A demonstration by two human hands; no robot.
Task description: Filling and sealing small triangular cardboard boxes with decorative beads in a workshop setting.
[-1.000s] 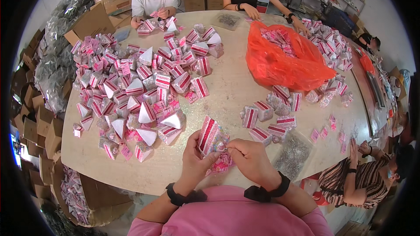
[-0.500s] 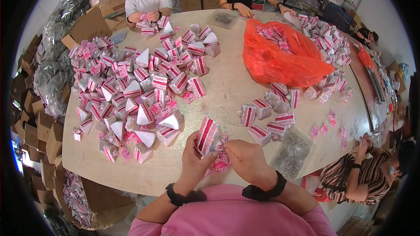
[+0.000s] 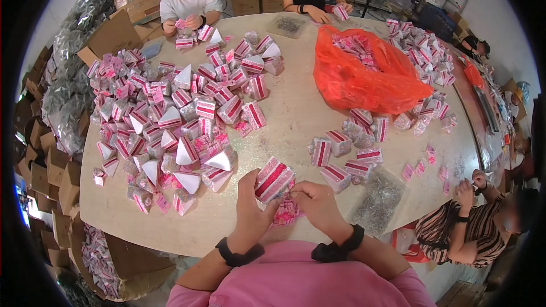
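My left hand (image 3: 250, 210) is wrapped round a cake-slice-shaped toy (image 3: 275, 179), which has white and dark pink layers and a glittery coat. The striped side faces up. Against its lower right corner, my right hand (image 3: 319, 202) is closed in a pinch; what sits between the fingertips is too small to make out. Pink printed tags (image 3: 286, 211) lie on the table just below the toy, between my hands. To the right of my right hand is a clear bag of small metal pieces (image 3: 376, 202).
A large heap of cake-slice toys (image 3: 170, 116) covers the table's left side. A red plastic bag (image 3: 369, 94) of pink tags stands at the right, with more toy slices (image 3: 341, 143) before it. Three co-workers sit round the table. An open carton (image 3: 136, 261) stands lower left.
The toy in my left hand has turned, so its striped side shows more broadly. My right hand has shifted slightly, its fingers still pinched. A co-worker at the far side now holds up a slice.
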